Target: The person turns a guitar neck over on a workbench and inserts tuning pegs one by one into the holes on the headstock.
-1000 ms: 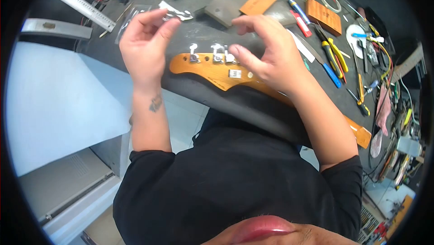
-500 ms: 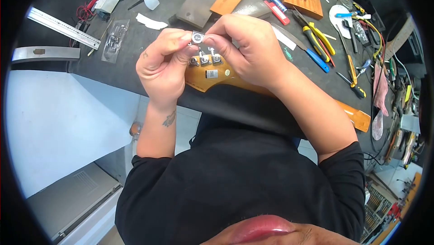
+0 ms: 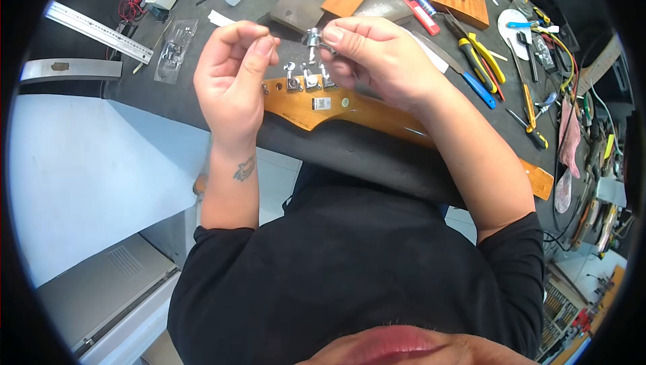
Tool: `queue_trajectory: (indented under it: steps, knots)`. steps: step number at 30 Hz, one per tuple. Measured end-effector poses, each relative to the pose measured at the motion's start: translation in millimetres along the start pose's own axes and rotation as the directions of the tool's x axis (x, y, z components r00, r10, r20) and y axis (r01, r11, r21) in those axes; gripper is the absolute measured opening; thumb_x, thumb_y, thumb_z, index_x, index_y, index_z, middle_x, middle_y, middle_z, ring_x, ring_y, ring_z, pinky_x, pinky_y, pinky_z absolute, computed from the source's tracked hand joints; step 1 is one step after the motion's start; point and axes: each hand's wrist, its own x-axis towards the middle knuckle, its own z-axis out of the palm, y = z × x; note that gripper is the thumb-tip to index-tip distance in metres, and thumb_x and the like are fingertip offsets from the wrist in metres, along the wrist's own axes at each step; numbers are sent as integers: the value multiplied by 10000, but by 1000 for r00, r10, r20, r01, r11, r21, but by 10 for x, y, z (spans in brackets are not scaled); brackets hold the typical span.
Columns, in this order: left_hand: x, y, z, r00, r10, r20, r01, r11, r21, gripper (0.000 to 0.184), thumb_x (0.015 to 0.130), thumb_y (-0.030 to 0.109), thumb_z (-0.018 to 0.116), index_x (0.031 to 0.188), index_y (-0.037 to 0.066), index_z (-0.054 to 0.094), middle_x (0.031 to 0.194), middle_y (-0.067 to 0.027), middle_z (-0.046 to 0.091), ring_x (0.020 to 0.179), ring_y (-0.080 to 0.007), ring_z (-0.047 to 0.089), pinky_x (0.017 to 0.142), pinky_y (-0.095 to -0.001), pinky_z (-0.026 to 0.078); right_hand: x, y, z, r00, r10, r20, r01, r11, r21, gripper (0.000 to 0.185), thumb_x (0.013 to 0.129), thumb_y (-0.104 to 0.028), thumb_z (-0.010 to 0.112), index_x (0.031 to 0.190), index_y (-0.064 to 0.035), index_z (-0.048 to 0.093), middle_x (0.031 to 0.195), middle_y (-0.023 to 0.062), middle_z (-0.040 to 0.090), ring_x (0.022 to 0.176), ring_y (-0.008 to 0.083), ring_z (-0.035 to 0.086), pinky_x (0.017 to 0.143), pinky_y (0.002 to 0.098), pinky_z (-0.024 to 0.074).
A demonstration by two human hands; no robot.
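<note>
My right hand [image 3: 380, 52] pinches a shiny metal guitar tuning machine [image 3: 312, 36] between thumb and forefinger, held up over the headstock. My left hand [image 3: 235, 69] is raised to the left of it, fingers curled and thumb near the forefinger; whether something small is between them is hidden. Below both hands lies the amber wooden guitar headstock [image 3: 303, 109], back side up, with a small label [image 3: 321, 104] on it. Three tuning machines [image 3: 311, 82] sit along its far edge, and bare holes show to their left. The neck runs right, under my right forearm.
A plastic bag of small metal parts [image 3: 176, 52] lies left, near a steel ruler [image 3: 101, 34]. Right of my hands are a blue-handled file [image 3: 479, 90], pliers [image 3: 474, 62], screwdrivers [image 3: 531, 129] and a wooden block [image 3: 459, 1]. A dark flat block [image 3: 303, 1] stands behind.
The tuning machine was between both hands' fingertips; now only my right hand holds it, shifted slightly right and turned. My left hand has drawn away to the left.
</note>
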Motion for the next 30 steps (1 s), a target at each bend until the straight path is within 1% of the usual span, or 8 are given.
queue_trajectory:
  steps: [3, 4, 8, 10, 13, 19, 25, 30]
  knots:
    - [-15, 88, 90, 996, -89, 5, 89, 995, 36, 154, 1066, -39, 644, 1220, -43, 647, 999, -72, 685, 844, -122, 630, 822, -260, 519, -35, -69, -31, 994, 97, 48, -104, 978, 180, 283, 1134, -297, 622, 1042, -33, 667, 816, -18, 547, 735, 93, 507, 688, 265, 446]
    - [8, 95, 134, 998, -69, 8, 68, 996, 58, 149, 1073, -39, 637, 1221, -47, 646, 1002, -65, 683, 847, -104, 626, 738, -222, 485, -37, -78, -42, 993, 102, 65, -114, 966, 230, 283, 1134, -294, 618, 1043, -31, 666, 814, -19, 543, 733, 94, 506, 685, 265, 444]
    - [61, 91, 134, 990, -126, 66, 125, 992, 20, 162, 1052, 11, 701, 1212, -11, 684, 1008, -10, 714, 862, -42, 622, 774, -217, 497, -42, -97, -66, 988, 153, 10, -146, 919, 365, 273, 1133, -278, 594, 1043, -29, 663, 805, -24, 536, 728, 93, 502, 687, 263, 451]
    - [102, 99, 161, 986, -118, 116, 113, 993, 43, 188, 1053, 28, 696, 1237, -14, 686, 1000, -8, 713, 880, -47, 624, 801, -216, 501, -40, -123, -78, 985, 173, -2, -159, 913, 375, 266, 1133, -268, 579, 1042, -31, 657, 806, -26, 537, 727, 93, 503, 689, 261, 455]
    - [131, 59, 165, 969, -208, 132, 204, 978, 45, 246, 1054, 54, 676, 1289, -21, 684, 1011, -19, 720, 924, -73, 636, 843, -233, 512, -50, -145, -71, 979, 201, -23, -177, 908, 379, 260, 1137, -258, 550, 1053, -31, 647, 810, -31, 536, 730, 92, 502, 692, 260, 458]
    - [211, 62, 237, 906, -343, 249, 394, 898, -196, 349, 1058, 18, 612, 1397, -64, 624, 1138, -82, 694, 1050, -145, 649, 964, -307, 531, -32, -119, -131, 973, 231, 8, -211, 873, 440, 165, 1088, -158, 543, 1036, -15, 606, 892, -6, 559, 763, 91, 524, 687, 278, 473]
    - [263, 29, 324, 870, -365, 330, 398, 916, -36, 437, 1067, 45, 620, 1489, -62, 580, 1214, -100, 725, 1129, -162, 699, 1015, -337, 572, -17, -99, -143, 969, 247, 22, -233, 874, 427, 184, 1101, -196, 541, 1030, -41, 611, 853, -16, 555, 750, 89, 526, 685, 271, 474]
    - [250, 6, 292, 850, -395, 348, 424, 905, -9, 390, 1094, 58, 621, 1469, -50, 601, 1254, -106, 732, 1071, -138, 697, 964, -319, 581, -17, -32, -126, 987, 163, -8, -154, 946, 285, 244, 1123, -290, 592, 1084, -55, 644, 873, -27, 612, 754, 84, 572, 712, 268, 504]
